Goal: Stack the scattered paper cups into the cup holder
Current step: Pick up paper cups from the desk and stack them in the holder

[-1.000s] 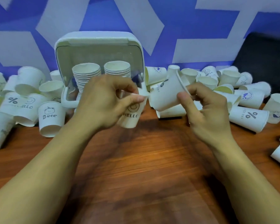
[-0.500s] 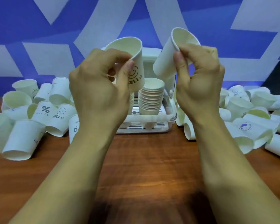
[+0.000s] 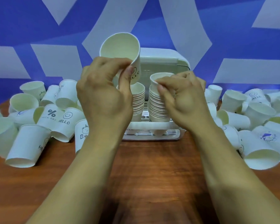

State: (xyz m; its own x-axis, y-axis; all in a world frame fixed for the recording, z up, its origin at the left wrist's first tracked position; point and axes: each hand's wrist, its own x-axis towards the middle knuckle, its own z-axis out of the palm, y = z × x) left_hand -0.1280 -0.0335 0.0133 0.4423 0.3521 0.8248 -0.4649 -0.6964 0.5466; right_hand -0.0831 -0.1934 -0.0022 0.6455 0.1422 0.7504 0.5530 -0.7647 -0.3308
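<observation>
Hidden: the lower half of the HELLO cup [image 3: 120, 46] is covered by the left hand [image 3: 103, 97]; much of the cup holder [image 3: 162, 57] is blocked by both hands.
Cut off: scattered cups [image 3: 27, 147] at both edges are cropped and blurred.
Left hand: curled round the HELLO cup, which is held tilted above the left stack [image 3: 138, 101].
Right hand [image 3: 183, 102]: the rim of the top cup [image 3: 160, 75] on the right stack [image 3: 157, 109] is pinched.
Writing: "HELLO" is read on the held cup; "%" on a loose cup [image 3: 51, 114]; the blue logo [image 3: 268, 138] is illegible.
</observation>
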